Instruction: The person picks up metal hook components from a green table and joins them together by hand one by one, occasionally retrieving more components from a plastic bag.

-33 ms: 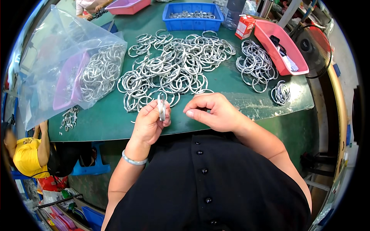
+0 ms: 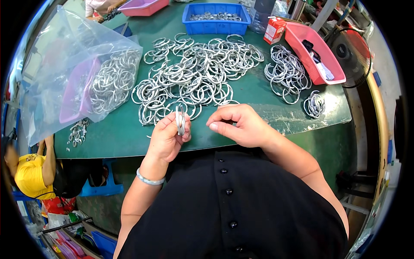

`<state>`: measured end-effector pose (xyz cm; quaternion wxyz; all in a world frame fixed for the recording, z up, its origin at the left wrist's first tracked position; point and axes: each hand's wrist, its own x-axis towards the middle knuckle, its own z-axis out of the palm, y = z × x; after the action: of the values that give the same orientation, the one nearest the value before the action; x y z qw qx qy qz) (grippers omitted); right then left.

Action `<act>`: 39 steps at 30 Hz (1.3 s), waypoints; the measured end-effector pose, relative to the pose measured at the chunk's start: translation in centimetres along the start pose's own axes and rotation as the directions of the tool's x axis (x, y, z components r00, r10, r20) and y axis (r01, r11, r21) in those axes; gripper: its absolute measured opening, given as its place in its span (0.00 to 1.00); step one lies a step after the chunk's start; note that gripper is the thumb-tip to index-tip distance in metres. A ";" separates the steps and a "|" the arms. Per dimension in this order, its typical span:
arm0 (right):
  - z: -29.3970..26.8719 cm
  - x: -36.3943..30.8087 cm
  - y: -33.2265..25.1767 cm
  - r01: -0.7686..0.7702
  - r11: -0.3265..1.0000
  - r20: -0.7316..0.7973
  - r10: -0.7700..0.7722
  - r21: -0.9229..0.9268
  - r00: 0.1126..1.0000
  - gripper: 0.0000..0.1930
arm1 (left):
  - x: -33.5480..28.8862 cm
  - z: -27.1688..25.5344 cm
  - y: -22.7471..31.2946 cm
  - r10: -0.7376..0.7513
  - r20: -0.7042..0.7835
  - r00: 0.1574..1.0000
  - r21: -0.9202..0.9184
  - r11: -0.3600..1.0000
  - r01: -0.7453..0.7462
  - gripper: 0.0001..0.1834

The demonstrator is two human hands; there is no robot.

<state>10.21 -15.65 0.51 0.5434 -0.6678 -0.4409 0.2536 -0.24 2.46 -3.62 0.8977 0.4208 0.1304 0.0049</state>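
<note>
My left hand [image 2: 169,136] grips a few thin silver metal rings [image 2: 180,121] upright between thumb and fingers, seen nearly edge-on. They look like bangles or binder-type rings; their exact kind is unclear. To its right, my right hand [image 2: 239,124] is curled with thumb and forefinger drawn together. Anything between those fingertips is hidden or too small to make out. Just beyond both hands, a wide heap of similar silver rings [image 2: 196,71] spreads over the green table [image 2: 116,140].
On the right lie a smaller ring pile [image 2: 285,71], a ring cluster [image 2: 314,105], a pink basket [image 2: 312,64], a red carton [image 2: 274,30] and a fan [image 2: 350,56]. A blue bin [image 2: 215,28] stands far back. Leftward are a clear ring-filled bag [image 2: 49,82] and a person in yellow [image 2: 34,175].
The rings in my left hand have turned slightly, showing a little more of their round outline. My right hand stays almost in place.
</note>
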 end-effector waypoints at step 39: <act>-4.1 -1.8 5.9 -0.143 0.875 -0.335 -0.023 -0.463 0.942 0.06 | -3.7 2.4 12.5 0.827 0.516 0.223 0.833 -0.424 -0.357 0.07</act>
<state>14.54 -19.34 -4.21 0.4181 -0.8282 -0.3714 0.0378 -2.00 8.28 8.17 0.1673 0.8264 -0.0054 0.5376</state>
